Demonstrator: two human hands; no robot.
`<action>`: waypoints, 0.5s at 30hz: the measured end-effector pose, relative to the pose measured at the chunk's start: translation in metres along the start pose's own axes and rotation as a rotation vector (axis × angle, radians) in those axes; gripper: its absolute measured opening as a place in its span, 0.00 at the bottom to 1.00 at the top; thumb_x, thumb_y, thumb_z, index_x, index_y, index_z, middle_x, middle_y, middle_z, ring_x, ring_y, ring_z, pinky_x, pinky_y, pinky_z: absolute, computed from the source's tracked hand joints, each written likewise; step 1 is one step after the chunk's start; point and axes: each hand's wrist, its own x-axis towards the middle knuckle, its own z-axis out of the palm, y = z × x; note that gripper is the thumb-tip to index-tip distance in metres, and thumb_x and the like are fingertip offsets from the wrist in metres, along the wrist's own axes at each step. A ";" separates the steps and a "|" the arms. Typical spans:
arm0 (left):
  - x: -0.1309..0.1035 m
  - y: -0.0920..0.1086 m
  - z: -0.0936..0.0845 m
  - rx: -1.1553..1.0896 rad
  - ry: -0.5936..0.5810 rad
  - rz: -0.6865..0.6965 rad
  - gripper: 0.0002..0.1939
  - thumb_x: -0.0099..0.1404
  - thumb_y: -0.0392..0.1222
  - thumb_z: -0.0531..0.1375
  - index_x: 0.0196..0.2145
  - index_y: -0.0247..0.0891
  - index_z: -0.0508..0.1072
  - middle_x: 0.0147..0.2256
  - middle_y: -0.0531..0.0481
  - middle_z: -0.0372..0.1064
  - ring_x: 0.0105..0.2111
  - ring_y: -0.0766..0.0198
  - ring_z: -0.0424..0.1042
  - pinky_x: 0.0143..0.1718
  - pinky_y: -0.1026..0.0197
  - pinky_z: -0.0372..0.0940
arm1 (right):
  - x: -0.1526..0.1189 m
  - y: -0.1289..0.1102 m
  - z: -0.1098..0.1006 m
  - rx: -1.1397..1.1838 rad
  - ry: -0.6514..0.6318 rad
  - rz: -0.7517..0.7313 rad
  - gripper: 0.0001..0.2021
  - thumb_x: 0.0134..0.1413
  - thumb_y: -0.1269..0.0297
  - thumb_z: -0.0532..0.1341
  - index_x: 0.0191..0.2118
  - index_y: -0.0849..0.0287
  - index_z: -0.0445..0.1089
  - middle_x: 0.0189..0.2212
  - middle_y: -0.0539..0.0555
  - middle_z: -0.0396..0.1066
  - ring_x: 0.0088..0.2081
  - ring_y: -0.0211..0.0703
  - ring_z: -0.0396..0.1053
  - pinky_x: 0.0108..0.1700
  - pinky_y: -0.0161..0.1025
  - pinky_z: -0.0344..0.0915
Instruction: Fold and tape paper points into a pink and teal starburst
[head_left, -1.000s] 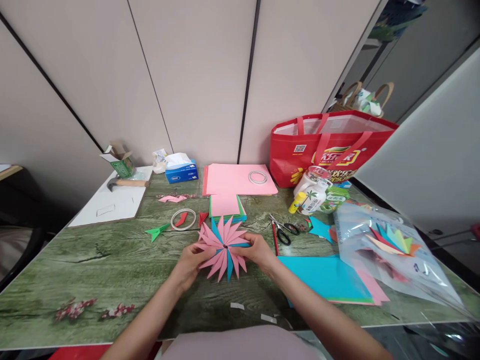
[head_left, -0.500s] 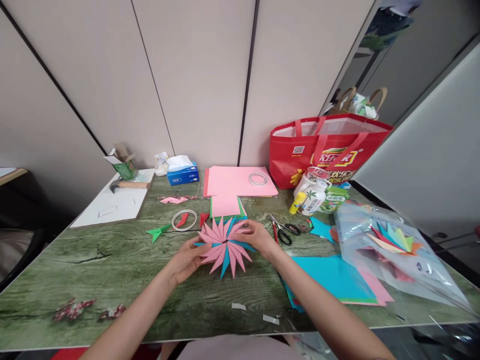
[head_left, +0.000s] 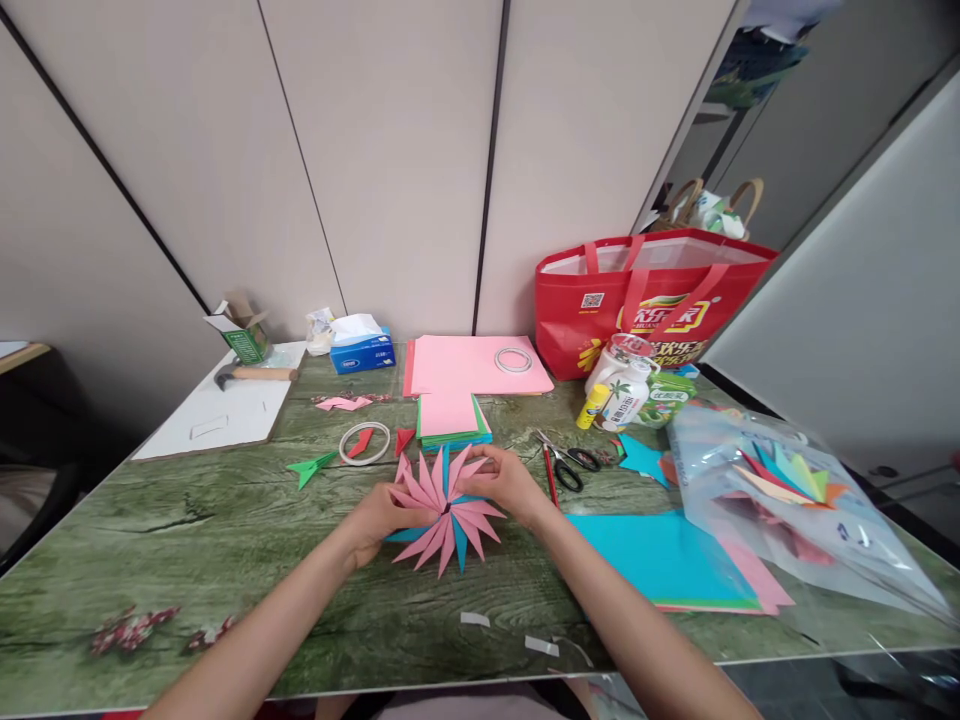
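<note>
A pink and blue folded-paper star with many points is held just above the green wood-patterned table. My left hand pinches its left side, thumb on top of the points. At the upper right of the star, my right hand grips other points between thumb and fingers. Behind the star lies a small stack of coloured paper. To the left are a roll of tape and a green folded piece; black-handled scissors and a red pen lie to the right.
Larger pink sheets lie at the back beside a tissue box. A hammer rests on a white board. At right are a red bag, a glue stick, blue sheets and a plastic bag.
The star has turned in my hands, its blue points now in other places, and it sits slightly lower. My left thumb reaches further over it. The camera view has shifted a little.
</note>
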 end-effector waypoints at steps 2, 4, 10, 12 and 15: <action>0.001 -0.003 0.003 0.063 0.070 0.027 0.14 0.39 0.40 0.68 0.26 0.31 0.77 0.27 0.44 0.75 0.28 0.60 0.71 0.33 0.62 0.64 | 0.000 0.001 0.001 -0.026 0.030 -0.011 0.21 0.28 0.62 0.68 0.34 0.62 0.67 0.20 0.50 0.70 0.25 0.41 0.68 0.28 0.36 0.63; 0.000 -0.002 0.003 0.123 0.093 0.040 0.13 0.39 0.41 0.68 0.24 0.32 0.77 0.26 0.44 0.75 0.27 0.59 0.71 0.32 0.61 0.64 | 0.001 0.001 0.002 -0.028 0.022 -0.034 0.20 0.28 0.62 0.68 0.33 0.63 0.68 0.22 0.51 0.71 0.25 0.41 0.68 0.29 0.36 0.63; -0.005 0.015 -0.009 0.195 -0.002 0.004 0.12 0.39 0.42 0.67 0.23 0.33 0.76 0.20 0.48 0.72 0.18 0.66 0.65 0.18 0.66 0.57 | 0.004 -0.002 0.007 0.063 -0.050 -0.080 0.16 0.29 0.60 0.68 0.28 0.63 0.70 0.25 0.51 0.72 0.26 0.39 0.68 0.32 0.37 0.63; -0.004 0.017 -0.009 0.158 0.002 -0.022 0.11 0.39 0.41 0.68 0.23 0.33 0.76 0.18 0.50 0.71 0.15 0.68 0.63 0.16 0.68 0.53 | 0.006 -0.002 0.009 0.053 -0.047 -0.110 0.14 0.30 0.59 0.67 0.26 0.64 0.71 0.26 0.52 0.72 0.27 0.40 0.68 0.32 0.37 0.64; 0.000 0.013 -0.003 0.081 0.065 0.030 0.11 0.37 0.40 0.68 0.22 0.34 0.76 0.21 0.50 0.73 0.18 0.67 0.66 0.19 0.67 0.57 | 0.009 0.000 0.010 0.034 0.004 -0.123 0.13 0.31 0.59 0.67 0.25 0.64 0.71 0.26 0.53 0.72 0.28 0.41 0.68 0.31 0.37 0.64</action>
